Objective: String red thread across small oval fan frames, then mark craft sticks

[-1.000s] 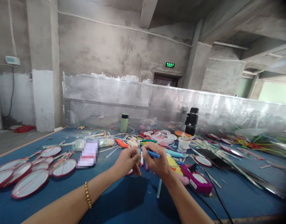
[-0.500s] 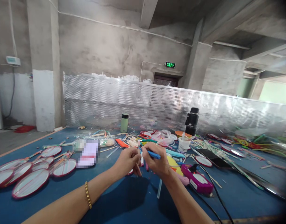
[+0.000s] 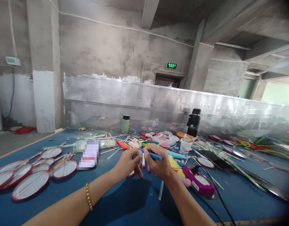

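Note:
Near the middle of the blue table, my left hand [image 3: 128,162] pinches a short pale strip [image 3: 140,146] that stands upright between its fingertips. My right hand [image 3: 160,163] is closed around a blue pen [image 3: 155,156], its back end pointing right. The pen's front end meets the strip, though my fingers partly hide the contact. Just below and behind my hands, pink and purple markers [image 3: 148,169] show in part. Beside my right wrist lie a yellow object [image 3: 174,163] and a purple device [image 3: 199,180] with a black cable. A clear glue stick [image 3: 161,191] rests under my right forearm.
Several round red-rimmed white discs [image 3: 31,185] on sticks lie at the left, near a blurred pale packet [image 3: 89,155]. Farther back stand a green bottle [image 3: 125,124], a black flask [image 3: 193,122] and a white cup [image 3: 185,145]. A phone [image 3: 217,160] lies to the right.

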`<state>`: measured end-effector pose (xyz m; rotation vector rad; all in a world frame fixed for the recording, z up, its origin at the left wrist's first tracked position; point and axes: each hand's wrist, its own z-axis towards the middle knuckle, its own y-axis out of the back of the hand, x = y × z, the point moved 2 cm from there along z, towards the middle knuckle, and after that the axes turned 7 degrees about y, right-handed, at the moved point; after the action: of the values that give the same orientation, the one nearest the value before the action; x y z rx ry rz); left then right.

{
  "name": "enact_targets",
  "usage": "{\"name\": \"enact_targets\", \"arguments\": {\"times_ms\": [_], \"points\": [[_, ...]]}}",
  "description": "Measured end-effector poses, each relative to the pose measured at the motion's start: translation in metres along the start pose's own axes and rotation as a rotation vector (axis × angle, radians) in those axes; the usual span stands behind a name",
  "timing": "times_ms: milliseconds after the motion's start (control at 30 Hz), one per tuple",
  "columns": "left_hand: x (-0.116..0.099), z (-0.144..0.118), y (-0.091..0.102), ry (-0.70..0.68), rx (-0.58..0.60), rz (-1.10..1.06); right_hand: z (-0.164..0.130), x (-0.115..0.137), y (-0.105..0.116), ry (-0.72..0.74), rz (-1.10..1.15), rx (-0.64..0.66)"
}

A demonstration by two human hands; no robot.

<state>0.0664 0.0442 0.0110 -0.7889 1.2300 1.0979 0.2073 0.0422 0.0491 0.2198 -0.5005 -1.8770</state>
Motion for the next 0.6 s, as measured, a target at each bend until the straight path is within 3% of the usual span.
{"name": "enact_targets", "arguments": {"times_ms": [600], "points": [[0.0006, 0.0001, -0.0001, 0.003, -0.005, 0.000, -0.0003, -0.0010, 0.0009, -0.022, -0.017, -0.014]]}}
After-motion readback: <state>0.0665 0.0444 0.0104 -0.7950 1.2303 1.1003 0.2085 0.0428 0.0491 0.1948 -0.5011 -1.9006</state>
